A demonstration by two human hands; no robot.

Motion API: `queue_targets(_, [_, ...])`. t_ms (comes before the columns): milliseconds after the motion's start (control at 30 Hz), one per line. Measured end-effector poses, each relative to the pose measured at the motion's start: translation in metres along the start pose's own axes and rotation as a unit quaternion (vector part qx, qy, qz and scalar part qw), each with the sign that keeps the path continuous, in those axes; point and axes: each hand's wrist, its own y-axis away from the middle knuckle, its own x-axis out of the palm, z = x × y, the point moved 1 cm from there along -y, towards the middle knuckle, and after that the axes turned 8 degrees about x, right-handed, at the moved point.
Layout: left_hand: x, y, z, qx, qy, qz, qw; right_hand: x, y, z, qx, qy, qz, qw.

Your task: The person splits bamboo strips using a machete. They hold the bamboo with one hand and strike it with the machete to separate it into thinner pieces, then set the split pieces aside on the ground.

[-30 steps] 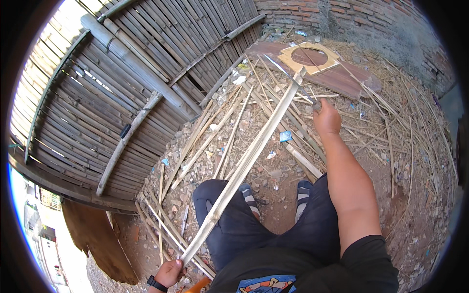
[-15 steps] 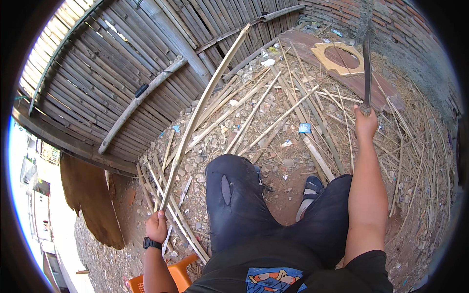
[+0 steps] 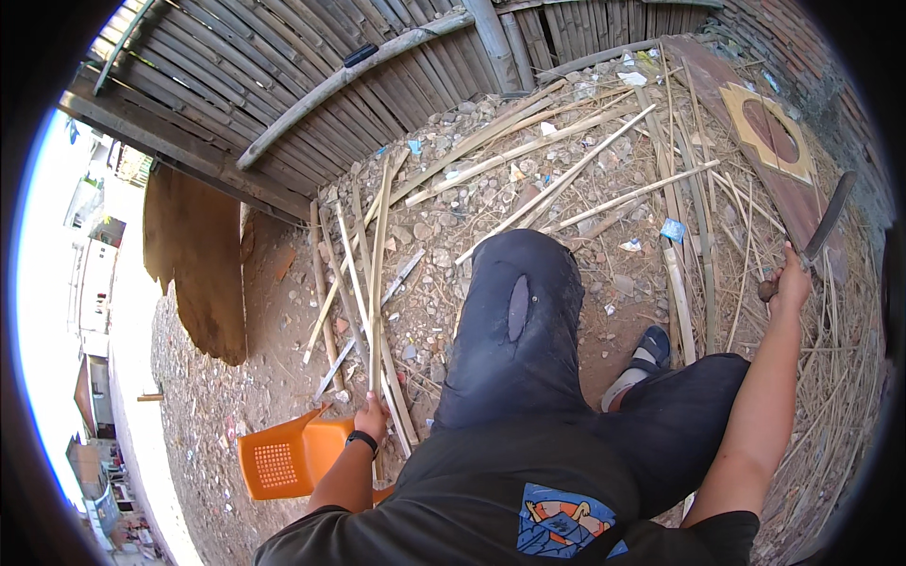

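Note:
My left hand point(image 3: 371, 418) is low at the left, beside the orange plastic chair. Its fingers are closed on one end of a long bamboo strip point(image 3: 379, 274), which points away from me over the pile on the ground. Out at the right, my right hand point(image 3: 792, 287) grips a machete by its handle, the rounded butt sticking out on the near side of the fist. The dark machete blade point(image 3: 830, 216) slants up and away, close to the brown board. Several split bamboo strips point(image 3: 564, 182) lie loose beyond my knees.
An orange chair point(image 3: 316, 451) stands by my left forearm. A bamboo wall point(image 3: 415, 85) closes the far side, and a worn brown panel point(image 3: 195, 264) leans at the left. At the right lie a brown board point(image 3: 706, 87) and a yellowish frame with a round hole point(image 3: 741, 111). Stones and litter cover the ground.
The view has swung to the left. My left hand has lowered the bamboo strip from its raised, slanting position. My right hand has tipped the machete from upright to a slant.

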Motion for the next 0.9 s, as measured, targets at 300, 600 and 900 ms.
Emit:
queue_targets(300, [-0.025, -0.002, 0.03, -0.117, -0.217, 0.082, 0.966, -0.005, -0.005, -0.008, 0.027, -0.003, 0.052, 0.998])
queue_targets(600, [0.028, -0.042, -0.008, 0.014, -0.19, 0.269, 0.944, -0.008, 0.007, 0.003, 0.05, -0.052, 0.061, 0.996])
queue_targets(900, [0.107, -0.118, -0.128, 0.214, -0.212, 0.251, 0.92, -0.001, 0.015, 0.011, 0.014, -0.004, 0.083, 0.996])
